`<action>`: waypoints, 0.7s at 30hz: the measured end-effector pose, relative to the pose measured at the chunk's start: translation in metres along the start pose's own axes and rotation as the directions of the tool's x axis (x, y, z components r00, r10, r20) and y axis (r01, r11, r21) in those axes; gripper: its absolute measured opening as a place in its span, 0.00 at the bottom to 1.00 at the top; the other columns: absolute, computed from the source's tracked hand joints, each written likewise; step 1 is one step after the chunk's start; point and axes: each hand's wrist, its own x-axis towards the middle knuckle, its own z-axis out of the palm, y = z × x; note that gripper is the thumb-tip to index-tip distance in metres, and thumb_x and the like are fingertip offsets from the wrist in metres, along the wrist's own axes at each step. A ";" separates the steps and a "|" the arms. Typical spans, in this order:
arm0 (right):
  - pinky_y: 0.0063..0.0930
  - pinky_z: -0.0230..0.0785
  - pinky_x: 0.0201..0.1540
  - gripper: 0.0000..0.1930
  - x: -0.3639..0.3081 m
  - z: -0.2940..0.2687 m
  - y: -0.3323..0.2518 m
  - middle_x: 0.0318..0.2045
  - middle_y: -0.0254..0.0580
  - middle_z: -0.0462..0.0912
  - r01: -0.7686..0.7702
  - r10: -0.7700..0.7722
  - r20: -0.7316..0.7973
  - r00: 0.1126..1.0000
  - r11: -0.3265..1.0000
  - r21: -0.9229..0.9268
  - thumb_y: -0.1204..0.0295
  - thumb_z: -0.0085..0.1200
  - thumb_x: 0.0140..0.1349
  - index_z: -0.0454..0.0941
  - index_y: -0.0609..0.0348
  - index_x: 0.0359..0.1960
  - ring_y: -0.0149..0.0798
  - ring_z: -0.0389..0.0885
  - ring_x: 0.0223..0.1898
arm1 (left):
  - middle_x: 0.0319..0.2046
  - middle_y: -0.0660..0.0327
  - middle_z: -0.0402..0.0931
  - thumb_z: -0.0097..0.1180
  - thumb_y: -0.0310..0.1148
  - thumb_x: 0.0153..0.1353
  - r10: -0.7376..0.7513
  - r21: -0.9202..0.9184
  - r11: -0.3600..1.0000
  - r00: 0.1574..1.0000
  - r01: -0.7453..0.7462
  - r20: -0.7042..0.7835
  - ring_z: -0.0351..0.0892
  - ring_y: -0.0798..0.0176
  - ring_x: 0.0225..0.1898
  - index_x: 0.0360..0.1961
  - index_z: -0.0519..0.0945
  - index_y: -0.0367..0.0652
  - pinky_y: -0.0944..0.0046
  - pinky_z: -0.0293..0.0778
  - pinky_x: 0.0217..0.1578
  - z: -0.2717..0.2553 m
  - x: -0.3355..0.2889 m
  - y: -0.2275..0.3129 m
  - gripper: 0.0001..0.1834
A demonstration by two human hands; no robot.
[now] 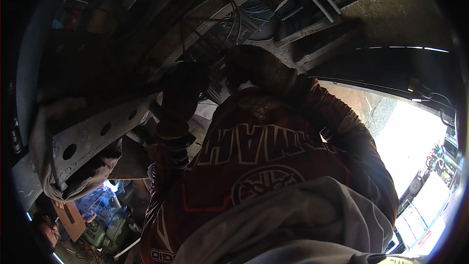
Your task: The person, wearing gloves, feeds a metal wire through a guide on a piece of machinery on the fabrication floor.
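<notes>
Both of my arms reach forward into deep shadow. My left hand [188, 79], in a dark glove, is beside a cluster of thin rods or wires [213, 94]. My right hand [251, 63], also in a dark glove, is bent inward from the right, with its fingertips close to the same cluster. A narrow dark gap separates the two gloves. The fingers of both hands are lost in shadow, so I cannot make out whether they hold anything. Just beyond them are thin metal bars [202, 18] and dark cables [239, 22].
A steel beam with round holes [88, 139] runs along the left, with grey cloth [100, 173] hanging from it. At lower left, a person [49, 230] is near a flat brown piece [72, 221] and a bright blue-white glare [113, 186]. Metal bars [320, 0] lie upper right.
</notes>
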 end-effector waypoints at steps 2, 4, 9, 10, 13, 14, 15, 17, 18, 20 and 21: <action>0.31 0.77 0.46 0.24 -0.002 -0.001 -0.004 0.43 0.47 0.84 -0.003 0.003 -0.015 1.000 1.000 0.003 0.55 0.48 0.74 0.73 0.65 0.56 0.37 0.85 0.40 | 0.53 0.60 0.78 0.54 0.27 0.68 -0.069 -0.231 0.971 0.998 0.068 0.002 0.77 0.61 0.55 0.57 0.76 0.39 0.59 0.73 0.58 -0.001 0.003 0.001 0.17; 0.31 0.77 0.46 0.23 0.002 0.003 -0.006 0.42 0.46 0.84 -0.054 0.058 -0.030 0.998 0.992 0.114 0.55 0.48 0.74 0.73 0.66 0.55 0.37 0.85 0.40 | 0.50 0.61 0.79 0.54 0.27 0.68 -0.177 -0.445 0.882 0.984 0.154 -0.009 0.77 0.63 0.54 0.54 0.77 0.39 0.60 0.74 0.57 -0.005 0.000 0.011 0.14; 0.30 0.77 0.45 0.23 0.005 0.006 -0.016 0.41 0.46 0.85 -0.013 0.015 -0.043 0.999 1.000 0.025 0.55 0.48 0.74 0.74 0.67 0.53 0.37 0.85 0.39 | 0.47 0.57 0.80 0.57 0.27 0.65 -0.166 -0.531 0.843 0.980 0.082 -0.112 0.79 0.61 0.52 0.49 0.79 0.38 0.60 0.75 0.55 -0.007 0.000 0.026 0.12; 0.30 0.78 0.45 0.23 0.005 0.006 -0.019 0.41 0.46 0.85 -0.007 0.005 -0.050 0.999 0.999 -0.048 0.55 0.49 0.74 0.74 0.67 0.53 0.37 0.85 0.39 | 0.48 0.56 0.80 0.58 0.27 0.64 -0.073 -0.334 0.942 0.981 0.009 -0.180 0.79 0.59 0.52 0.49 0.80 0.38 0.59 0.75 0.55 -0.006 0.002 0.026 0.12; 0.29 0.77 0.44 0.24 0.014 -0.004 0.001 0.38 0.44 0.85 0.174 -0.185 -0.022 0.982 0.953 -0.249 0.53 0.50 0.73 0.74 0.67 0.52 0.36 0.86 0.38 | 0.50 0.52 0.80 0.57 0.26 0.62 0.252 0.457 0.878 0.949 -0.142 -0.189 0.78 0.53 0.53 0.52 0.80 0.38 0.55 0.75 0.55 0.005 0.008 0.031 0.16; 0.28 0.77 0.44 0.25 0.016 -0.005 0.005 0.37 0.44 0.85 0.215 -0.228 -0.009 0.974 0.931 -0.294 0.53 0.51 0.72 0.74 0.67 0.52 0.35 0.85 0.38 | 0.51 0.51 0.79 0.57 0.25 0.62 0.113 0.263 0.963 0.972 -0.056 -0.208 0.78 0.51 0.54 0.54 0.79 0.38 0.54 0.74 0.56 0.013 0.008 0.036 0.18; 0.28 0.76 0.43 0.26 0.016 -0.003 0.004 0.36 0.43 0.84 0.230 -0.244 -0.009 0.970 0.926 -0.300 0.52 0.52 0.71 0.74 0.67 0.52 0.35 0.85 0.37 | 0.53 0.50 0.79 0.56 0.24 0.62 -0.030 0.064 0.997 0.981 0.043 -0.193 0.77 0.49 0.55 0.56 0.78 0.38 0.53 0.74 0.57 0.019 0.008 0.043 0.20; 0.27 0.76 0.43 0.27 0.014 0.000 0.000 0.34 0.41 0.84 0.191 -0.219 -0.041 0.975 0.919 -0.345 0.49 0.54 0.69 0.75 0.66 0.51 0.34 0.85 0.36 | 0.54 0.50 0.78 0.55 0.23 0.62 -0.048 0.180 0.977 0.935 0.118 -0.352 0.77 0.48 0.56 0.58 0.76 0.38 0.53 0.73 0.57 0.032 0.007 0.052 0.21; 0.27 0.75 0.42 0.28 0.014 0.003 -0.004 0.33 0.41 0.83 0.135 -0.177 -0.077 0.981 0.914 -0.383 0.48 0.55 0.68 0.75 0.66 0.51 0.33 0.84 0.35 | 0.55 0.50 0.77 0.54 0.22 0.62 -0.051 0.226 0.960 0.902 0.163 -0.429 0.76 0.48 0.57 0.59 0.75 0.38 0.52 0.73 0.58 0.038 0.006 0.053 0.22; 0.27 0.76 0.44 0.24 0.016 0.009 -0.023 0.37 0.41 0.82 -0.061 -0.016 -0.161 0.987 0.884 -0.464 0.53 0.56 0.67 0.75 0.64 0.50 0.33 0.83 0.39 | 0.55 0.50 0.77 0.54 0.23 0.62 -0.033 0.292 0.932 0.851 0.216 -0.525 0.76 0.49 0.56 0.59 0.75 0.38 0.53 0.73 0.58 0.040 0.003 0.057 0.22; 0.28 0.76 0.47 0.18 0.020 0.017 -0.043 0.41 0.42 0.82 -0.196 0.097 -0.215 0.972 0.840 -0.505 0.60 0.56 0.67 0.76 0.61 0.51 0.33 0.83 0.43 | 0.55 0.50 0.77 0.55 0.23 0.62 -0.007 0.300 0.935 0.853 0.191 -0.522 0.77 0.49 0.56 0.59 0.75 0.38 0.54 0.73 0.57 0.034 0.000 0.061 0.22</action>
